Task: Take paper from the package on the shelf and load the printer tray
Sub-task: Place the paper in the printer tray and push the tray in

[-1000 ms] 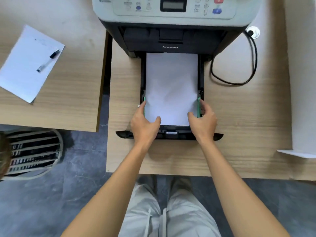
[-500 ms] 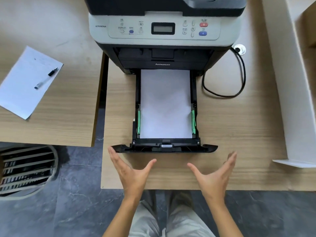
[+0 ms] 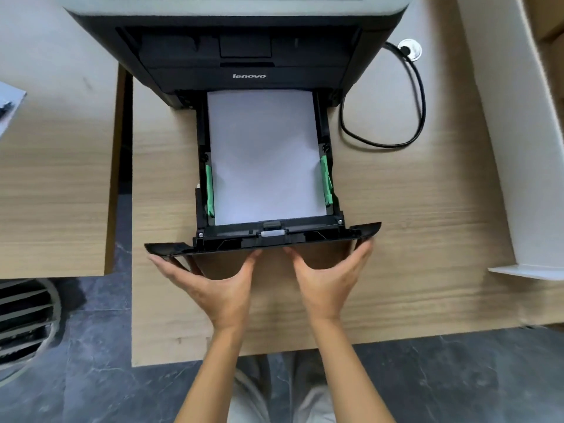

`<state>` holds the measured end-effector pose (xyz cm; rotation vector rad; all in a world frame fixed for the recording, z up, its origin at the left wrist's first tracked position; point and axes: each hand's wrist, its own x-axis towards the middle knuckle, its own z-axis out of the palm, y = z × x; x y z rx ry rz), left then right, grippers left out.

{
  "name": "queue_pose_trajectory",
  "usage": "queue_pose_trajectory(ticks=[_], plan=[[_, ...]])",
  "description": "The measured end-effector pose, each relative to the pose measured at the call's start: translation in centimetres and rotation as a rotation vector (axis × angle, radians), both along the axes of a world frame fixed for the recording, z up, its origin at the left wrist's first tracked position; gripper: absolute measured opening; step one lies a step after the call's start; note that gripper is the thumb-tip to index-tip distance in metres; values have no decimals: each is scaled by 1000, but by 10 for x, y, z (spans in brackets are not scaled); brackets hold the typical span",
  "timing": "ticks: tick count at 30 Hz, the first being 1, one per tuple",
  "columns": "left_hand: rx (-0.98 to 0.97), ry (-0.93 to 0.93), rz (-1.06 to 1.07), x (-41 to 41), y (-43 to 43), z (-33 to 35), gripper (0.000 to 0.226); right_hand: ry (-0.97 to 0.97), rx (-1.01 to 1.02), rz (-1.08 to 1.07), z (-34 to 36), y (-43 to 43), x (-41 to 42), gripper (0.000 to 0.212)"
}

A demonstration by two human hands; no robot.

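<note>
The black printer [image 3: 244, 56] stands at the back of the wooden table [image 3: 396, 239]. Its paper tray [image 3: 366, 229] is pulled out toward me. A stack of white paper [image 3: 265, 157] lies flat in the tray between the green side guides [image 3: 326, 181]. My left hand [image 3: 213, 288] and my right hand [image 3: 326, 285] lie against the lower edge of the tray's front panel, fingers spread. Some fingertips are hidden under the panel. Neither hand holds paper. The paper package is out of view.
A black cable [image 3: 422, 96] loops on the table right of the printer. A white shelf board [image 3: 500, 148] runs along the right side. A second table [image 3: 55, 178] stands left across a narrow gap, with a sheet [image 3: 9, 102] at its edge. A round grille [image 3: 24, 322] sits on the floor.
My hands left the paper and side guides, drew back off the tray, then came forward onto its front panel. The camera moved closer to the printer.
</note>
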<state>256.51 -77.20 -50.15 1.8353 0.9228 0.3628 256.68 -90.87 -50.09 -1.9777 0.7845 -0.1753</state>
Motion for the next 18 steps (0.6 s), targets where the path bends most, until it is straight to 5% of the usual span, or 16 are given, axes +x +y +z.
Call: queue_pose_trajectory(ticks=[18], plan=[[70,-88,-91,127,25,2,152,-275,-124,14,-6,2,121,121]])
